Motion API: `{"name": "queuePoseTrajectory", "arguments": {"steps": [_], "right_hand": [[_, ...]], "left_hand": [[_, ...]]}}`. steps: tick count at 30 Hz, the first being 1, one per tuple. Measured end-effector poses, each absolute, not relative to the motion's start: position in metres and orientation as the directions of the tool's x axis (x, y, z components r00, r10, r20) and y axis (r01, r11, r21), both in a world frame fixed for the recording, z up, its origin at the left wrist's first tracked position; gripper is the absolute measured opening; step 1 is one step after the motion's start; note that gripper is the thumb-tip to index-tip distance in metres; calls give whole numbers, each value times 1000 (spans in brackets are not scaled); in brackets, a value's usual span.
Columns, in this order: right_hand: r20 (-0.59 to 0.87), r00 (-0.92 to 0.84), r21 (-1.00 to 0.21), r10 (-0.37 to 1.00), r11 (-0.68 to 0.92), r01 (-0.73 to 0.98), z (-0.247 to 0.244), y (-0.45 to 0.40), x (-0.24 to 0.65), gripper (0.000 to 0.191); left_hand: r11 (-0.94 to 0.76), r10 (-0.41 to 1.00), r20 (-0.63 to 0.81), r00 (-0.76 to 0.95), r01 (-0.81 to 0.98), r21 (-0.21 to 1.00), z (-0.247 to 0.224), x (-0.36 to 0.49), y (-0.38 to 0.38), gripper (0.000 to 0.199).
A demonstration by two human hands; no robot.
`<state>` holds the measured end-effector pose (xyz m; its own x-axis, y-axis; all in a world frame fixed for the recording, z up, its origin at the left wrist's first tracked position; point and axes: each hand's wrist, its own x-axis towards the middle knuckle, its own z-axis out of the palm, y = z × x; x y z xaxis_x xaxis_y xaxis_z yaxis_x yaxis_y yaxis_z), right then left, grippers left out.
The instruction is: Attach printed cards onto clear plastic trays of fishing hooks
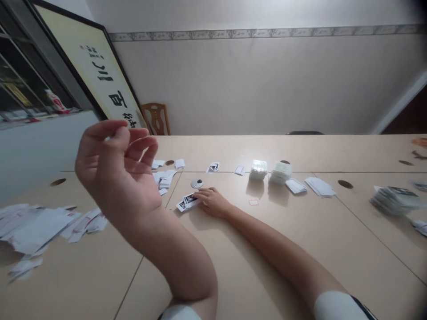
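Observation:
My left hand point(120, 164) is raised high over the left part of the table, close to the camera. Its thumb tip meets the index finger, the other fingers curl loosely, and I see nothing in the pinch. Further out, my right hand point(214, 203) rests low at the tabletop with its fingers on the right edge of some white-bordered cards with dark pictures point(190, 201). The cards overlap each other, and the fingers partly cover them. Just beyond lies a round grey disc point(196, 183) with a dark hole.
White packets point(43, 226) are heaped at the left, with small white paper pieces point(165, 180) beyond. Two clear-wrapped stacks point(258, 170) stand right of centre, beside white cards point(320, 186). A blurred stack point(395, 200) is far right. A red-edged card point(254, 202) lies nearer.

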<state>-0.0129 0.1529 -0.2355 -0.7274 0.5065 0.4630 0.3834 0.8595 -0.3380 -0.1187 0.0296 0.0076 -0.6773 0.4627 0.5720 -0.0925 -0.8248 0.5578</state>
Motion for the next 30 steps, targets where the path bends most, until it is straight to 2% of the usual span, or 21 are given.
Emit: {"name": "queuePoseTrajectory", "arguments": {"steps": [3, 6, 10, 14, 18, 20, 23, 25, 27, 30], "right_hand": [[482, -740, -243, 470, 883, 402, -239, 155, -11, 31], [492, -759, -160, 425, 902, 402, -239, 158, -13, 28], [482, -785, -126, 389, 918, 377, -237, 159, -16, 28], [544, -727, -171, 418, 904, 392, -230, 157, -17, 24], [717, -462, -305, 522, 831, 466, -204, 157, 3, 28], [803, -325, -343, 500, 832, 435, -182, 157, 27, 25], [880, -211, -296, 425, 839, 456, -149, 152, 77, 21], [921, -171, -223, 349, 835, 503, -133, 148, 111, 21], [948, -145, -157, 283, 814, 559, -123, 143, 137, 22], [947, -151, -137, 282, 785, 605, -119, 140, 159, 23]], "left_hand": [[-817, 494, 579, -649, -118, 565, 7, -117, 30, 11], [-838, 463, 605, -648, -98, 537, 6, -117, 30, 12], [-852, 414, 626, -661, -39, 522, 8, -114, 27, 14], [-861, 369, 634, -680, 7, 509, 15, -105, 20, 16], [-855, 375, 672, -639, 43, 517, 18, -92, 23, 16], [-816, 448, 700, -556, 65, 574, 16, -85, 34, 12], [-638, 670, 676, -307, 226, 736, 7, -72, 56, 8], [-467, 816, 565, -121, 438, 768, -1, -61, 70, 22], [-363, 889, 458, -23, 574, 734, -8, -50, 79, 37], [-361, 931, 328, 158, 509, 781, -15, -36, 86, 49]]}}
